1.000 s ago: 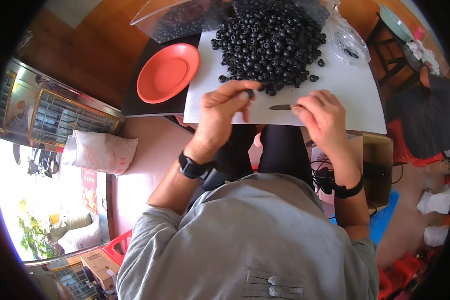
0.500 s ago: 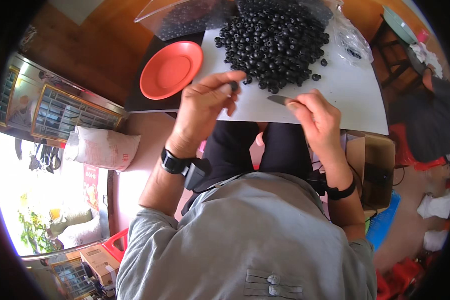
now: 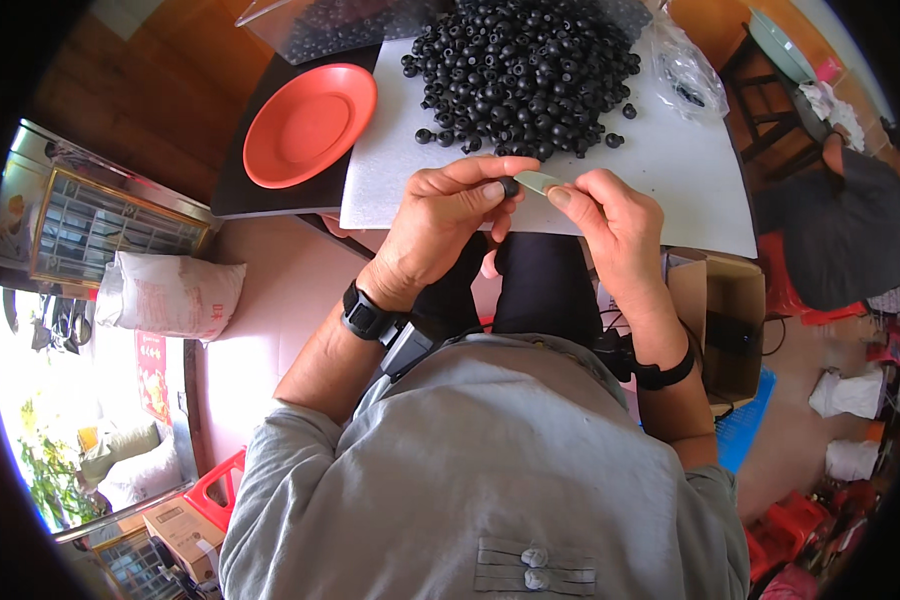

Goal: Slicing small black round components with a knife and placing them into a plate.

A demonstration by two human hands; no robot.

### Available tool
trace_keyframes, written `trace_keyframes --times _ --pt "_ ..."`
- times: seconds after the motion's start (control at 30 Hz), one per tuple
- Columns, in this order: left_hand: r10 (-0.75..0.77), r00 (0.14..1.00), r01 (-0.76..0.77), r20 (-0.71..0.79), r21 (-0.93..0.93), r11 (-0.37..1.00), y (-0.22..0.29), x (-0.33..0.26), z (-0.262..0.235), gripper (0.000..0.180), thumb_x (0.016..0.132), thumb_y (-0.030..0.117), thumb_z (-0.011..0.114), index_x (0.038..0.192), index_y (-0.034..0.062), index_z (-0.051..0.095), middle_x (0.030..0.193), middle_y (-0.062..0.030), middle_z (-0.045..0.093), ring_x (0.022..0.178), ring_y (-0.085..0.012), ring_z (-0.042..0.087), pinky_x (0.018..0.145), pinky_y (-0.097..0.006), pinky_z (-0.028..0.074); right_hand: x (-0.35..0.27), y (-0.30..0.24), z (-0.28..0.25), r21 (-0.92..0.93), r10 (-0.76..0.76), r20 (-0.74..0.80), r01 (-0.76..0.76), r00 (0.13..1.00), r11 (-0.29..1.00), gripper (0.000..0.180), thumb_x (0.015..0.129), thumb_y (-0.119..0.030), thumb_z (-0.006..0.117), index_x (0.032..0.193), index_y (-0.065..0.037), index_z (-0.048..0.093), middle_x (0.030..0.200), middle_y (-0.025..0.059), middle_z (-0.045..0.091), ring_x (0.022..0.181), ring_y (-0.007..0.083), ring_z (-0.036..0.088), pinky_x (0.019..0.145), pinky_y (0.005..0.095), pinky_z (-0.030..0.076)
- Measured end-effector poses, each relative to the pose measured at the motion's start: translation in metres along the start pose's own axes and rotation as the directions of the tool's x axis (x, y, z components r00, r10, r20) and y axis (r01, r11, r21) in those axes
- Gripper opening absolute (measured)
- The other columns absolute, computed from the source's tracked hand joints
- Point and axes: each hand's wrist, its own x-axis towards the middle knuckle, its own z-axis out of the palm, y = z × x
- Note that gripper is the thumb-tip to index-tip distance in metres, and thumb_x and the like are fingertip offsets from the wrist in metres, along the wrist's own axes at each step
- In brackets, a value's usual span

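Between the thumb and fingers of my left hand is a small round black part. My right hand pinches a short knife blade, its tip pointing left and lying close beside the part; whether the two touch I cannot tell. Both hands are above the near edge of the white board. Just beyond them spreads a big pile of similar black parts, rounded with a hollow collar. A few loose ones lie along the pile's near side.
An orange-red plate rests left of the board on the dark table. Behind stands a clear bin of black parts; a clear plastic bag lies at right. An open cardboard box is below right, and another person's dark clothing shows farther right.
My hands have come together, bringing the blade up to the black part. The blade has turned and now looks pale. The whole view has shifted slightly.
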Motion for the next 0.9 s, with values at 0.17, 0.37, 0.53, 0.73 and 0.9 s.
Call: trace_keyframes --times 0.17,0.37,0.53,0.73,0.9 --pt "-0.005 1.0 0.005 -0.017 0.02 1.0 0.0 0.0 0.0 0.032 0.101 0.005 0.055 0.131 -0.0051 0.063 0.101 -0.0113 0.065 0.084 -0.0168 0.059 0.074 -0.031 0.051 0.003 0.002 0.004 -0.066 -0.042 0.01 0.043 0.999 0.997 0.03 0.091 -0.026 0.074 0.075 -0.006 0.058 0.069 0.0079 0.061 0.054 0.0251 0.057 0.051 0.0363 0.042" --pt "-0.028 0.998 0.028 -0.057 -0.002 1.0 -0.001 0.002 0.005 0.024 0.102 0.005 0.054 0.121 -0.0018 0.067 0.092 -0.0079 0.064 0.07 -0.0139 0.059 0.057 -0.025 0.053 0.0 0.003 0.003 -0.122 -0.102 0.056 0.108 0.993 0.987 0.03 0.089 -0.027 0.074 0.075 -0.006 0.058 0.07 0.0073 0.062 0.056 0.0262 0.059 0.051 0.0378 0.042" --pt "0.012 0.989 -0.003 -0.146 0.066 0.998 0.006 0.002 0.003 0.024 0.097 0.0 0.059 0.119 -0.0044 0.068 0.102 -0.009 0.068 0.081 -0.0138 0.061 0.068 -0.028 0.052 -0.003 0.005 -0.004 -0.173 -0.245 0.104 0.26 0.964 0.95 0.025 0.088 -0.021 0.076 0.076 -0.005 0.06 0.071 0.0064 0.061 0.058 0.0253 0.059 0.052 0.0365 0.042" --pt "0.713 0.636 -0.034 -0.296 0.912 0.408 0.07 0.011 -0.078 0.021 0.086 0.002 0.067 0.104 0.0031 0.077 0.093 -0.0092 0.074 0.079 -0.0156 0.067 0.074 -0.03 0.054 0.002 0.025 -0.035 -0.107 -0.084 -0.135 0.07 0.987 0.992 0.022 0.089 -0.017 0.077 0.08 -0.003 0.063 0.071 0.0083 0.062 0.057 0.0202 0.058 0.054 0.0321 0.045" --pt "0.709 0.698 0.143 -0.103 0.99 0.004 0.079 0.019 -0.125 0.018 0.084 0.008 0.07 0.101 0.0059 0.077 0.103 -0.0119 0.072 0.096 -0.0254 0.066 0.08 -0.033 0.054 0.001 0.043 -0.035 -0.124 -0.05 -0.154 0.031 0.987 0.992 0.026 0.09 -0.021 0.077 0.08 -0.003 0.062 0.071 0.0072 0.062 0.056 0.0181 0.057 0.053 0.0307 0.044"
